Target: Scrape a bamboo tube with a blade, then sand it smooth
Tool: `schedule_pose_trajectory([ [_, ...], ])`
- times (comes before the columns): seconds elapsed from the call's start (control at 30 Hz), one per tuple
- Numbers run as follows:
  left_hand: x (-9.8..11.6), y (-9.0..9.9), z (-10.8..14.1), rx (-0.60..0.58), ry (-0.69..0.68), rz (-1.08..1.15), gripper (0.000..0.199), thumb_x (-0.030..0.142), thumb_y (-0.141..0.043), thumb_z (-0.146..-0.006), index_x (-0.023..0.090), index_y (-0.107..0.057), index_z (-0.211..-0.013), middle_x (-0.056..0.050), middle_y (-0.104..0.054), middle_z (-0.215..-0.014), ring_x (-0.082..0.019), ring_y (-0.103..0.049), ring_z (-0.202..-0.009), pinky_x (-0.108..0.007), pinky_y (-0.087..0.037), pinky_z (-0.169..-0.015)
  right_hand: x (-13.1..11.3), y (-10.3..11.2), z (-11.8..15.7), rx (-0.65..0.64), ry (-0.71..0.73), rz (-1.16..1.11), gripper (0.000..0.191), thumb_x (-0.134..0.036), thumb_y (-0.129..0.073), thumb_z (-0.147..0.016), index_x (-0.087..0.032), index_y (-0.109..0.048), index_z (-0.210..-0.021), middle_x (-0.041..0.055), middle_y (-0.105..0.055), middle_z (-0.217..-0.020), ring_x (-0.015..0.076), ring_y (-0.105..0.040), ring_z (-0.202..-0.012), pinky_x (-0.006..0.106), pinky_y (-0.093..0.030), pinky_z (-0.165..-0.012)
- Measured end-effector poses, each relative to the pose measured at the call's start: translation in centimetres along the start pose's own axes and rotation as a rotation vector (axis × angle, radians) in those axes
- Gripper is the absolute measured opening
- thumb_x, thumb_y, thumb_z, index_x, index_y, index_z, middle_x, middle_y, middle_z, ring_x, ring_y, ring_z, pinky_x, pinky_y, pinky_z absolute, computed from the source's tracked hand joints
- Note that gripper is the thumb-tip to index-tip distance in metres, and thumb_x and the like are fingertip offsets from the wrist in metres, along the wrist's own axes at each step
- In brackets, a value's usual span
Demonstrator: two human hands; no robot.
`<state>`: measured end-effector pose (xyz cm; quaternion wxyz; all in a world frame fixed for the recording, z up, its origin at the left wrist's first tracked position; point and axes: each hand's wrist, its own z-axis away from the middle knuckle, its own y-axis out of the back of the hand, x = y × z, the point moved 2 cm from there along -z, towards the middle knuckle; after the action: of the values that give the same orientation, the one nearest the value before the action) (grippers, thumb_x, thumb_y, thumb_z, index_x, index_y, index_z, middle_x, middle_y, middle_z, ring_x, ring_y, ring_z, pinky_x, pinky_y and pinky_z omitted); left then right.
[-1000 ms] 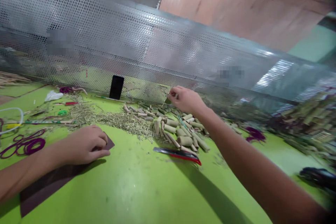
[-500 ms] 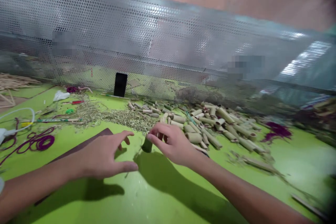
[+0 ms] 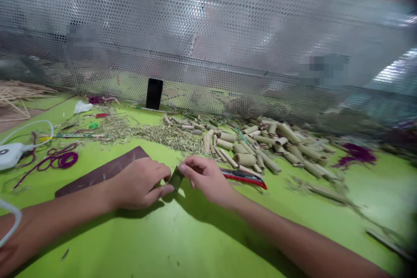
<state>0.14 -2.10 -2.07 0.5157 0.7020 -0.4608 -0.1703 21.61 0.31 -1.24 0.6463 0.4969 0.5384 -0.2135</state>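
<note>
A short dark green bamboo piece [image 3: 176,178] is held tilted between my hands, just above the lime-green table [image 3: 140,243]. My right hand [image 3: 208,180] pinches its upper end between thumb and fingertips. At its lower left side, the thumb and fingers of my left hand [image 3: 140,184] close on the edge; the exact contact is partly hidden. Under and behind my left forearm lies a flat brown board [image 3: 107,169]. A red and black utility knife [image 3: 244,177] rests just beyond my right wrist.
Cut bamboo tubes [image 3: 246,159] are heaped at the right, beside a pile of shavings [image 3: 163,137]. A phone [image 3: 154,94] leans against the perforated metal screen [image 3: 208,52]. Purple cord [image 3: 67,158] and a white device with a cable [image 3: 11,156] lie left; purple threads [image 3: 355,156] lie right.
My left hand, spread and apart from the bamboo piece before, has moved right and closed on it. The piece is more tilted. The utility knife now shows more fully as the view shifted.
</note>
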Motion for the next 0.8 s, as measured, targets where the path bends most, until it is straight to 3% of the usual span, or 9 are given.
schedule_pose_trajectory([
  [0.17,-0.1,-0.2,0.1,-0.003,-0.068,-0.105,0.058,0.046,-0.019,-0.116,0.019,-0.060,-0.085,-0.005,-0.063,-0.072,-0.021,-0.056,-0.063,-0.034,-0.038,-0.064,-0.2,-0.4,0.2,0.003,-0.007,-0.038,0.039,-0.061,-0.069,-0.096,-0.023,-0.065,-0.086,-0.0025,-0.056,-0.068,0.0135,-0.049,-0.057,0.032,-0.037,-0.055],
  [0.3,-0.3,0.2,0.1,0.094,-0.097,-0.122,0.059,0.041,-0.016,-0.117,0.019,-0.059,-0.082,-0.003,-0.059,-0.069,-0.019,-0.051,-0.060,-0.033,-0.036,-0.064,0.1,-0.4,0.1,0.034,-0.013,-0.158,0.034,-0.057,-0.071,-0.096,-0.026,-0.058,-0.102,-0.0029,-0.061,-0.081,0.0120,-0.053,-0.059,0.031,-0.040,-0.057],
  [0.43,0.0,0.5,0.3,0.156,-0.204,-0.205,0.057,0.036,-0.018,-0.117,0.019,-0.059,-0.083,-0.003,-0.059,-0.070,-0.018,-0.048,-0.060,-0.034,-0.036,-0.065,0.2,-1.0,0.3,-0.159,-0.144,-0.232,0.049,-0.065,-0.075,-0.090,-0.026,-0.054,-0.111,-0.0029,-0.065,-0.081,0.0118,-0.053,-0.056,0.028,-0.038,-0.052],
  [0.57,0.5,0.3,0.4,0.124,-0.296,-0.287,0.052,0.033,-0.022,-0.116,0.019,-0.059,-0.082,-0.003,-0.060,-0.070,-0.020,-0.048,-0.061,-0.036,-0.034,-0.065,-0.6,-1.8,0.9,-0.322,-0.206,-0.208,0.054,-0.069,-0.080,-0.084,-0.022,-0.057,-0.096,-0.0048,-0.060,-0.068,0.0123,-0.053,-0.056,0.028,-0.039,-0.052],
  [0.7,0.6,0.2,0.3,0.106,-0.262,-0.146,0.057,0.037,-0.018,-0.117,0.019,-0.058,-0.081,-0.003,-0.059,-0.070,-0.019,-0.048,-0.061,-0.036,-0.035,-0.064,-0.8,-2.2,1.0,-0.363,-0.173,-0.282,0.055,-0.073,-0.078,-0.084,-0.023,-0.054,-0.087,-0.0076,-0.054,-0.062,0.0103,-0.045,-0.052,0.026,-0.036,-0.051],
  [0.8,0.9,0.2,0.2,0.115,-0.245,0.033,0.059,0.039,-0.016,-0.118,0.020,-0.057,-0.080,-0.002,-0.057,-0.068,-0.018,-0.049,-0.060,-0.033,-0.036,-0.061,-0.4,-2.1,1.0,-0.406,-0.153,-0.325,0.058,-0.076,-0.077,-0.083,-0.023,-0.054,-0.086,-0.0071,-0.055,-0.063,0.0104,-0.048,-0.054,0.025,-0.036,-0.052],
])
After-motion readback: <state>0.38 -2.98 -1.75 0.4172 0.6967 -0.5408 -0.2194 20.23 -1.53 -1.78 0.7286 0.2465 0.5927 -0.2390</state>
